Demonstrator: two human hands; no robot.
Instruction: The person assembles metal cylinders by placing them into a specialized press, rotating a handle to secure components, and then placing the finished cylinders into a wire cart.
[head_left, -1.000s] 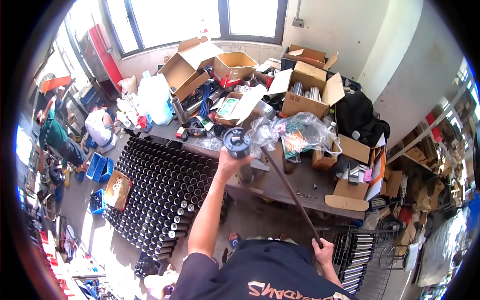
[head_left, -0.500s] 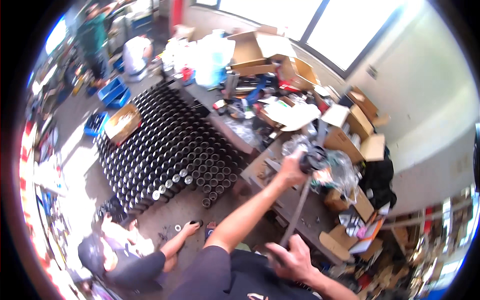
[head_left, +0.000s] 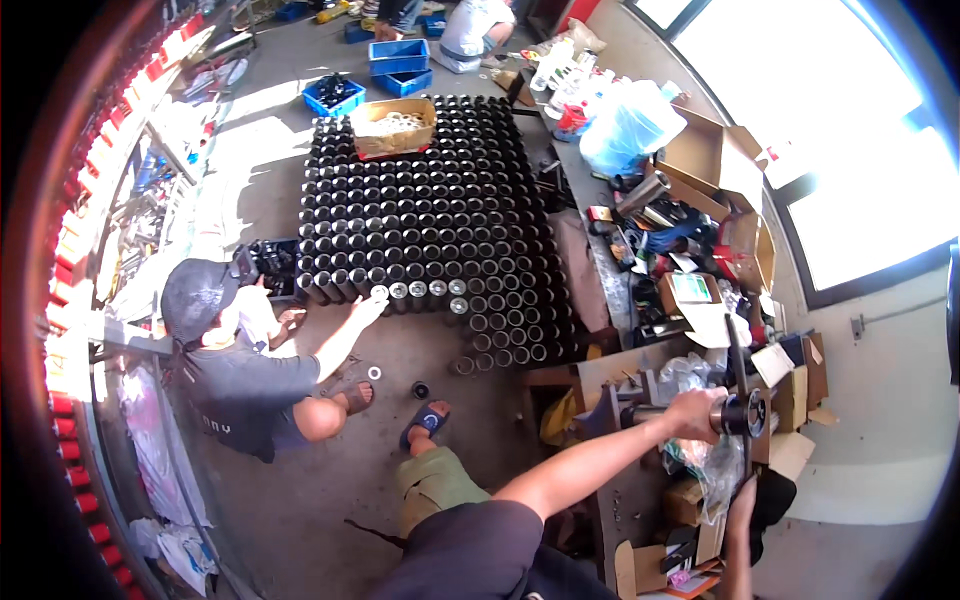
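Over the bench at the right, my left hand (head_left: 692, 414) is closed round a metal cylinder (head_left: 648, 416) just behind its black round end piece (head_left: 741, 413). A long dark flat bar (head_left: 738, 352) crosses at that end piece. My right hand (head_left: 741, 500) is at the bar's near end, its fingers wrapped round it and partly hidden. Whether anything else clamps the cylinder is hidden behind my hand and arm.
Rows of black cylinders (head_left: 410, 215) stand on the floor, with a carton of rings (head_left: 393, 150) on top. A crouching co-worker (head_left: 240, 370) reaches to the nearest row. Cartons (head_left: 700, 150), plastic bags (head_left: 630, 130) and loose parts crowd the bench. A black ring (head_left: 420, 390) lies on the floor.
The view has turned and steadied. My right hand and the bar have swung away from my body. The co-worker's hand has moved from the black ring on the floor to the cylinder row.
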